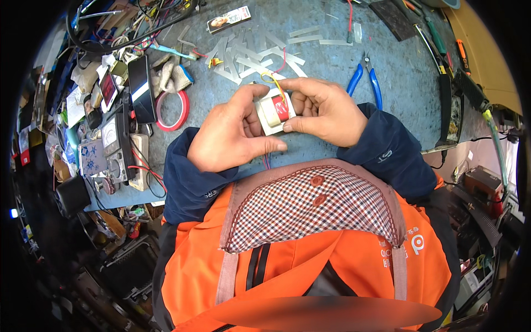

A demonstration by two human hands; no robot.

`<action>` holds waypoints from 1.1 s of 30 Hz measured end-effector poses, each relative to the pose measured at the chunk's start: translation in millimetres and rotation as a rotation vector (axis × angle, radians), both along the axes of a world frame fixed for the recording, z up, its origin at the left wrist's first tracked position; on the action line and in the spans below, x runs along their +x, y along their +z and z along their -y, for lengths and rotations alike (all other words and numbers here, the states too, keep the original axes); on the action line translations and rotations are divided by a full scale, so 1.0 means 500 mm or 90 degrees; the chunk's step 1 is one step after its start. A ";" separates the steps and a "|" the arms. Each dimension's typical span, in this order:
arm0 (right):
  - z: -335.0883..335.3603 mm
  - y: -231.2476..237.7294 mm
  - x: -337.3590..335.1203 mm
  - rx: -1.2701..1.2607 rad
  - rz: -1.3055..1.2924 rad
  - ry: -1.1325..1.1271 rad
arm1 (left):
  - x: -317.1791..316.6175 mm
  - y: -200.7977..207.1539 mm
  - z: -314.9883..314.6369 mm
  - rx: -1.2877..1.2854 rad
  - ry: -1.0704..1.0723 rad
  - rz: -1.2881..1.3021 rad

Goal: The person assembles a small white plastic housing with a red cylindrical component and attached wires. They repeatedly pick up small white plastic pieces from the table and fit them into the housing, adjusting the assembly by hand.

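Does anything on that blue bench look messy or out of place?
Yes: beyond the red-and-white bobbin in the right hand, flat pale strips lie scattered, several crossing at odd angles rather than neatly stacked. I see no obvious spill.

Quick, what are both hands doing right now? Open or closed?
Left hand: fingers curled by the red-and-cream coil, thumb off it; can't tell if it grips.
Right hand: closed, holding the coil.
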State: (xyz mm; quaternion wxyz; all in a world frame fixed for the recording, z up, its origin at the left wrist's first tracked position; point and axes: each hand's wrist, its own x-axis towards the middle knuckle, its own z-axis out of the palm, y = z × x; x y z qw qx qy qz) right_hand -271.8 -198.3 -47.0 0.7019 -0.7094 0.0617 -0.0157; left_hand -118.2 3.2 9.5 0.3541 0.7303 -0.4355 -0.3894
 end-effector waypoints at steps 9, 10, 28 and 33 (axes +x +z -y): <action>-0.006 0.018 0.012 -0.200 0.037 0.008 | 0.012 -0.020 -0.004 -0.028 -0.012 0.028; -0.011 0.027 0.008 -0.211 0.029 0.008 | 0.014 -0.012 -0.003 -0.014 -0.033 0.068; -0.020 0.041 0.009 -0.296 0.025 0.016 | 0.393 -0.073 0.233 0.083 -0.004 0.586; -0.014 0.048 0.008 -0.267 -0.017 0.044 | 0.462 -0.048 0.237 0.078 0.044 0.366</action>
